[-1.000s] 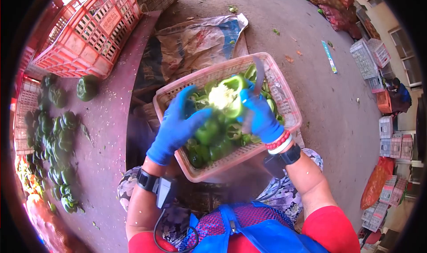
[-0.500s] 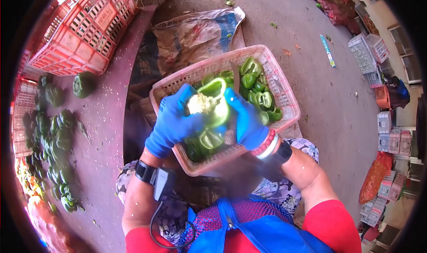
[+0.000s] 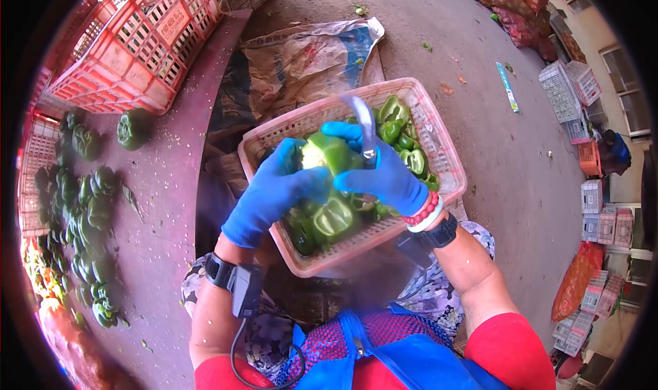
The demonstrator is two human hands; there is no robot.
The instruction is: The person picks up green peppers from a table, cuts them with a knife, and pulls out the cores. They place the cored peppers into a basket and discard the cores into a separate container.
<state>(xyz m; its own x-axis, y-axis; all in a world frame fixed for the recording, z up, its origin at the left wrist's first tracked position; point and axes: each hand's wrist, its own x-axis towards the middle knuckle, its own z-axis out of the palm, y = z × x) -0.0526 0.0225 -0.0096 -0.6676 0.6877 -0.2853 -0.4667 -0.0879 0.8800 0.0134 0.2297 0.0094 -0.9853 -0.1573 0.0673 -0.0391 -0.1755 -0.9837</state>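
Over the pink plastic basket (image 3: 449, 160), my left hand (image 3: 271, 188), in a blue glove, is closed around a green bell pepper (image 3: 337, 155) whose pale seed core shows on the left side. My right hand (image 3: 394, 184), also gloved, grips a knife (image 3: 367, 126) with a curved blade pointing up and away from me. Its fingers and thumb also touch the pepper's right side. Below the hands lie cut pepper pieces (image 3: 334, 216), hollow and open, filling much of the basket. The hands cover part of these pieces.
Whole green peppers (image 3: 96, 212) lie on a reddish surface (image 3: 161, 205) at left, with a tall red crate (image 3: 147, 47) behind them. A crumpled sack (image 3: 308, 54) lies beyond the basket. Stacked crates (image 3: 562, 88) and filled mesh sacks (image 3: 579, 280) line the right side.
The pepper has turned, so its hollow inside faces me less. My right hand has rotated, bringing the knife blade upright above the pepper. The view has shifted slightly.
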